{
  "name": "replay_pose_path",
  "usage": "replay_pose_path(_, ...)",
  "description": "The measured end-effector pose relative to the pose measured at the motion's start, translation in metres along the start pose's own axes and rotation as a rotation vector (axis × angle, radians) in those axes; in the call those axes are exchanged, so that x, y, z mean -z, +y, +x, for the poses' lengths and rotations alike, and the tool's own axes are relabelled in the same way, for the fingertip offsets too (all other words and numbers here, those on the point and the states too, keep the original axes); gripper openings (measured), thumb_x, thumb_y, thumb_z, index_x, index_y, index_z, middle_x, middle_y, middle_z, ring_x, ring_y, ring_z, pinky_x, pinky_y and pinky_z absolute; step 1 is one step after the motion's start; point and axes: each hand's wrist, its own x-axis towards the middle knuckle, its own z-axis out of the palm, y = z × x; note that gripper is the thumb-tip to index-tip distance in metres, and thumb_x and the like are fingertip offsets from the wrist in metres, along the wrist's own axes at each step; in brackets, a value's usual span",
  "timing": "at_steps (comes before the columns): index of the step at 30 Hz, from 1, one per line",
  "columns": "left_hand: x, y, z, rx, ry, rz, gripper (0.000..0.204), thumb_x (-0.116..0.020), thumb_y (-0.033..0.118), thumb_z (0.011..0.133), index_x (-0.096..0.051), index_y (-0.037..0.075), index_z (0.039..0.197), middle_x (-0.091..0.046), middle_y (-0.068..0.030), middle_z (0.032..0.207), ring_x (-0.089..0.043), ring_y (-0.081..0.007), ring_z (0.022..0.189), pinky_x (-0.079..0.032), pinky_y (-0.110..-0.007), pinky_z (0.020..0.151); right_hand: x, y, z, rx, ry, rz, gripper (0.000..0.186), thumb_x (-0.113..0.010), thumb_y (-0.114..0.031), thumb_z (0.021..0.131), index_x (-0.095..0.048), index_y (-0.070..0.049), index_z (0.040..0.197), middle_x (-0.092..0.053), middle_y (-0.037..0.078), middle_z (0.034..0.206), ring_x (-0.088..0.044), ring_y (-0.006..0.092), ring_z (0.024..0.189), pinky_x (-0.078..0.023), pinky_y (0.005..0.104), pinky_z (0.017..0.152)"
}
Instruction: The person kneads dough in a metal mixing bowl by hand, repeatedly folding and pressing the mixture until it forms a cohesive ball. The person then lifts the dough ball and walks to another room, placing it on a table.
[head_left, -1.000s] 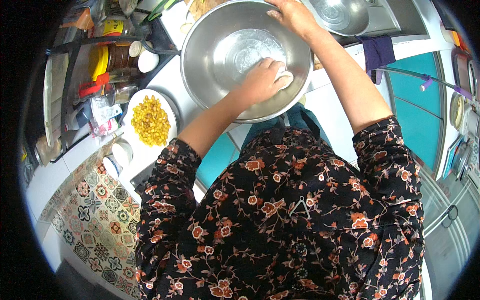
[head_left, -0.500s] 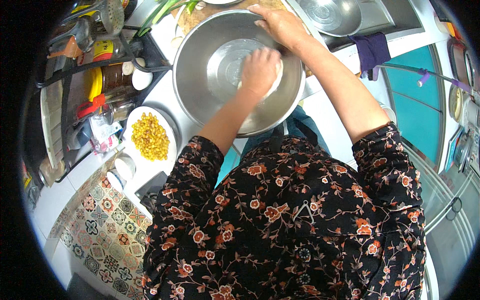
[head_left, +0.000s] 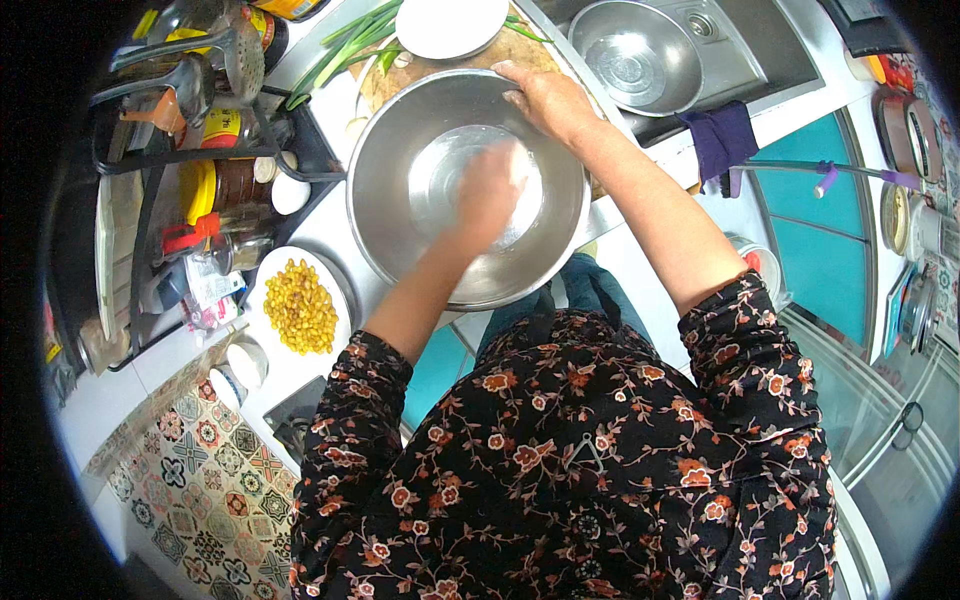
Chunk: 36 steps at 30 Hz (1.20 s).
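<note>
A large stainless steel mixing bowl stands on the counter in front of me. My right hand grips its far right rim, the thumb over the inner side. Inside the bowl my left hand is smeared by motion, so its fingers cannot be made out. Something pale shows by its fingertips, too blurred to name. Wet-looking shine covers the bowl's bottom.
Left of the bowl sits a white plate heaped with yellow beans or kernels. Beyond it are a cutting board with green onions and a white dish. A steel basin rests in the sink; a condiment rack stands left.
My left hand has gone from pressing on a pale lump at the bowl's right side to nearer its middle. My right hand keeps its hold on the rim. The whole view has shifted slightly.
</note>
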Motion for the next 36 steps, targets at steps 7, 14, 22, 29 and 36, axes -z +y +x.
replay_pose_path(7, -0.019, 0.026, 0.031, 0.248, -0.037, 0.205, 0.042, -0.057, 0.026, 0.081, -0.050, -0.001, 0.113, -0.050, -0.0234, 0.110, -0.047, -0.0380, 0.105, -0.037, -0.044, 0.092, -0.002, -0.005, 0.001, -0.077, -0.032, -0.021, 0.036, -0.052, -0.020, 0.085, -0.051, -0.024, 0.121, -0.063, 0.016, 0.095, -0.060, 0.0339, 0.090, -0.047, 0.0438, 0.077)
replay_pose_path(14, 0.045, 0.015, -0.034, -0.170, -0.684, -0.197, 0.049, -0.057, 0.023, 0.081, -0.046, 0.005, 0.125, -0.049, -0.0183, 0.121, -0.044, -0.0330, 0.115, -0.033, -0.041, 0.098, -0.005, -0.002, 0.000, -0.029, 0.024, -0.021, 0.037, -0.056, -0.023, 0.086, -0.050, -0.023, 0.122, -0.063, 0.018, 0.088, -0.060, 0.0367, 0.083, -0.047, 0.0441, 0.074)
replay_pose_path(22, 0.032, -0.068, 0.024, 0.429, 0.137, -0.083, 0.041, -0.057, 0.029, 0.080, -0.052, 0.003, 0.112, -0.053, -0.0199, 0.104, -0.053, -0.0340, 0.099, -0.044, -0.046, 0.081, -0.002, 0.000, -0.002, 0.011, 0.037, -0.027, 0.036, -0.055, -0.022, 0.086, -0.051, -0.018, 0.122, -0.063, 0.020, 0.091, -0.060, 0.0373, 0.086, -0.046, 0.0445, 0.077)
replay_pose_path(29, -0.001, 0.029, 0.035, 0.278, -0.117, 0.011, 0.033, -0.057, 0.023, 0.079, -0.056, 0.008, 0.109, -0.053, -0.0165, 0.109, -0.054, -0.0342, 0.099, -0.044, -0.042, 0.087, 0.010, -0.013, 0.001, 0.157, 0.150, 0.084, 0.036, -0.056, -0.001, 0.075, -0.053, -0.011, 0.110, -0.055, 0.019, 0.111, -0.051, 0.0382, 0.105, -0.041, 0.0430, 0.089)
replay_pose_path(36, 0.021, -0.011, -0.024, 0.096, -0.473, -0.249, 0.041, -0.058, 0.027, 0.081, -0.054, 0.010, 0.118, -0.053, -0.0164, 0.118, -0.051, -0.0315, 0.109, -0.040, -0.041, 0.093, 0.000, -0.002, 0.005, 0.356, 0.212, 0.144, 0.032, -0.054, 0.003, 0.075, -0.053, -0.006, 0.105, -0.054, 0.019, 0.113, -0.048, 0.0383, 0.107, -0.040, 0.0424, 0.090)
